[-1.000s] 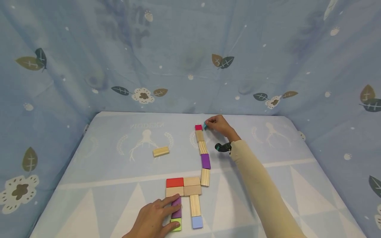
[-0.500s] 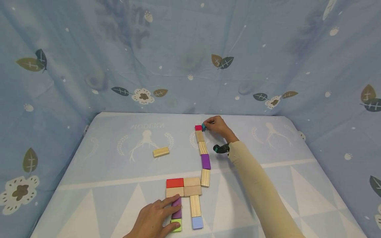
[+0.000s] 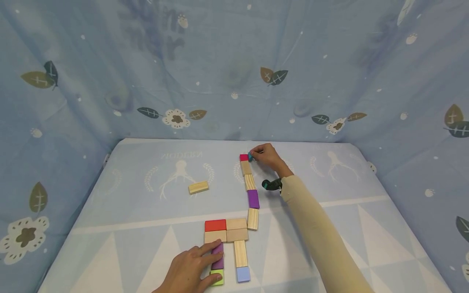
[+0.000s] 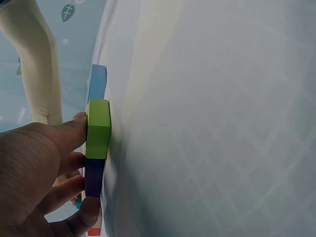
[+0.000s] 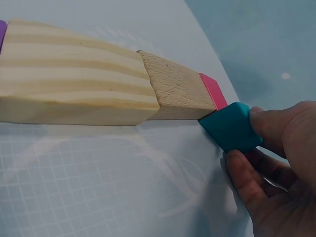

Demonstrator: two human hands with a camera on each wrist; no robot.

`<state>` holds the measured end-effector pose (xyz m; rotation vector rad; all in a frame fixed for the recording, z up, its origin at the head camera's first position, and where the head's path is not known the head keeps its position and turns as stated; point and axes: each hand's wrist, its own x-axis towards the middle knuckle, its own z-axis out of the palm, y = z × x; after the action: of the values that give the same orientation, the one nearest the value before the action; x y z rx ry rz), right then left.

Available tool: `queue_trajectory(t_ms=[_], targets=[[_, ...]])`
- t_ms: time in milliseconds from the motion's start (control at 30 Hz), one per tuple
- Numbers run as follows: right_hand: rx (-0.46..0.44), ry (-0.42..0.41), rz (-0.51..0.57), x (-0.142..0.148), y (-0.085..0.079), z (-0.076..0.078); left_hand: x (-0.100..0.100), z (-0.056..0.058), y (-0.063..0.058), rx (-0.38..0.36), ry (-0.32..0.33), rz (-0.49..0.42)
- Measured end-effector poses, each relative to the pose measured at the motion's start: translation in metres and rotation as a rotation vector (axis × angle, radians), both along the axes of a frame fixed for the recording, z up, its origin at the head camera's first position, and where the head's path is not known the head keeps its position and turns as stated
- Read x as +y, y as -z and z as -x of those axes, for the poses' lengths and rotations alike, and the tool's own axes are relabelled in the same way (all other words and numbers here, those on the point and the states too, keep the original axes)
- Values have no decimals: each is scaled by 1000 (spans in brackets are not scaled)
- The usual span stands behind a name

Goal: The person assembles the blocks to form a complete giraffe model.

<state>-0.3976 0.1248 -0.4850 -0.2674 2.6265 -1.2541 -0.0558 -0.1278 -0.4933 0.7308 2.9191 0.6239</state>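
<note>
At the far end of a column of blocks, my right hand (image 3: 268, 156) pinches a teal block (image 5: 230, 128) between thumb and fingers. The teal block is tilted, its corner against or very near the pinkish-red block (image 3: 244, 157). Below that come a plain wooden block (image 3: 246, 167), a striped wooden block (image 3: 250, 182), a purple block (image 3: 253, 199) and another wooden block (image 3: 253, 219). My left hand (image 3: 189, 264) rests on the near blocks, its fingertips on a dark purple block (image 3: 218, 262) and its thumb on a lime green block (image 4: 98, 129), partly covering both.
A red block (image 3: 215, 225) and several wooden blocks form a rectangle in front. A striped wooden block (image 3: 240, 253) and a light blue block (image 3: 243, 274) extend below it. One loose wooden block (image 3: 198, 187) lies left of the column. A patterned cloth wall (image 3: 234, 118) stands behind the table.
My right hand has shifted slightly left, bringing the teal block from a small gap up to the pinkish-red block. My left hand has stayed in place.
</note>
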Motion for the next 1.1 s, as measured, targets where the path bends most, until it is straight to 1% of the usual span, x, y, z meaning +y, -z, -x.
queue_trajectory(t_ms=[167,233,267,367,467,533,600,800,867,933,1000,1100], targets=[[6,9,-26,0,1,1,0,0,-1,-9,0,2],[31,10,-37,-1,2,3,1,0,-2,-16,2,2],[59,0,-53,-2,2,4,1,0,-2,-17,3,0],[158,-51,-162,-8,-1,5,1,0,-3,-25,5,5],[238,-123,-329,-17,-5,5,1,0,-3,-30,4,10],[248,-152,-410,-21,-7,4,0,0,-3,-28,3,10],[239,-166,-448,-24,-9,3,0,0,-3,-21,4,5],[192,-174,-434,-27,-13,0,-1,0,-4,-13,10,12],[203,-166,-413,-26,-14,0,-1,1,-5,-12,12,17],[227,-154,-374,-24,-16,-2,-1,1,-7,-12,9,19],[270,-148,-331,-22,-20,-5,0,1,-8,-14,7,25],[372,-175,-284,-18,-29,-15,2,3,-12,-27,0,39]])
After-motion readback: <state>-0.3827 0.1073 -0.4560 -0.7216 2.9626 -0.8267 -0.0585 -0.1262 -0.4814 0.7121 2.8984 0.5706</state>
